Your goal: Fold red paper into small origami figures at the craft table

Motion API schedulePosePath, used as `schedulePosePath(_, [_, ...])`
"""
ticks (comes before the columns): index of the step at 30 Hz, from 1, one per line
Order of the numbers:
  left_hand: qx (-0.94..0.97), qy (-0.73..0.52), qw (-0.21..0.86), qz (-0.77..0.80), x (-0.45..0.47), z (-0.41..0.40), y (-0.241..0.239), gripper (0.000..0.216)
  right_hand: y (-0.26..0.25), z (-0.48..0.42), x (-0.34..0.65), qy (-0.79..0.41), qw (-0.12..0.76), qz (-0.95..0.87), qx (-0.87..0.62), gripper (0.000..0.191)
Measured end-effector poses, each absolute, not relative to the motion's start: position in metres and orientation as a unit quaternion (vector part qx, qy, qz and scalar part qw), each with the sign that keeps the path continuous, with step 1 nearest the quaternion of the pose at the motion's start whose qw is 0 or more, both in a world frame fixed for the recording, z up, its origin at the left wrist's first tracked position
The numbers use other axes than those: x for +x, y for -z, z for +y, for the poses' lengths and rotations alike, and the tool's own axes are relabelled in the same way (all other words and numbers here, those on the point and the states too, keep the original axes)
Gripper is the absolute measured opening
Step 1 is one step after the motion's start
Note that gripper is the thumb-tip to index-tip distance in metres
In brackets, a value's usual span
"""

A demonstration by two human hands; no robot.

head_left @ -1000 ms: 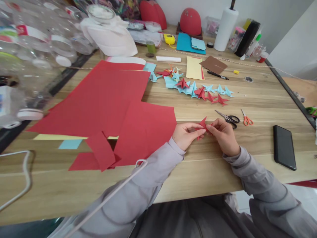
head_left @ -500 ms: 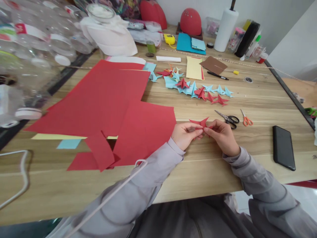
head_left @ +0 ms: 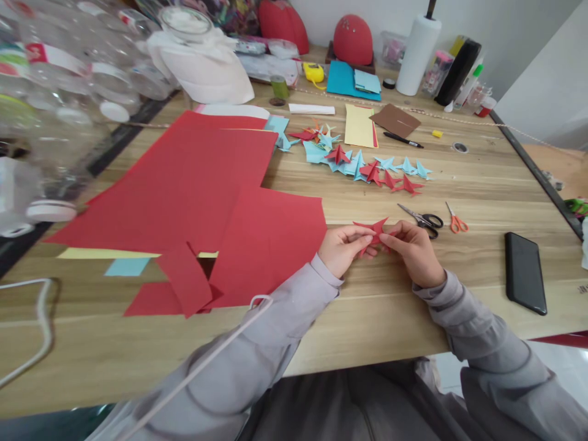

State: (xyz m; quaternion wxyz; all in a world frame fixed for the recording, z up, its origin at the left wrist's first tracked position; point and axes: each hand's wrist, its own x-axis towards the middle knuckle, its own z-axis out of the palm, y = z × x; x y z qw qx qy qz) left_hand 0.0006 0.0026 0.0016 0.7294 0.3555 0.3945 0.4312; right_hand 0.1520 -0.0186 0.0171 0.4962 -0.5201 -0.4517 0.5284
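Note:
A small red folded paper crane (head_left: 377,226) is held just above the table between both hands. My left hand (head_left: 344,248) pinches its left side, fingers closed. On the other side my right hand (head_left: 416,250) grips it between thumb and forefinger. Its pointed tips stick out above the fingers, while its lower part is partly hidden by them. Black scissors (head_left: 420,218) lie right behind my right hand, with small orange scissors (head_left: 457,222) beside them. Further back are several red and light blue folded paper cranes (head_left: 372,171) in loose rows.
Large red paper sheets (head_left: 197,177) cover the table's left side, with red strips (head_left: 186,278) in front. A black phone (head_left: 526,272) lies at the right. Clear plastic bottles (head_left: 68,79) crowd the far left. A white cable (head_left: 197,367) crosses my left sleeve.
My fingertips have drawn slightly apart at the middle of the red paper crane, showing more of it. Both hands stay in nearly the same place.

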Motion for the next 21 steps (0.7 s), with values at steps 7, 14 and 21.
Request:
schedulePosePath(7, [0.353,-0.429,0.726,0.405,0.0014,0.0023,-0.0030,0.019,-0.0161,-0.0192,0.1514,-0.541,0.494,-0.431,-0.526,0.033])
schedulePosePath(14, [0.360,-0.426,0.719,0.415,0.0014,0.0022,-0.0076,0.019,-0.0150,-0.0185,0.1515,-0.543,0.491,-0.422,-0.535,0.034])
schedulePosePath(21, [0.356,-0.427,0.723,0.410,0.0017,0.0014,-0.0055,0.023,-0.0129,-0.0178,0.1515,-0.546,0.496,-0.424,-0.526,0.035])
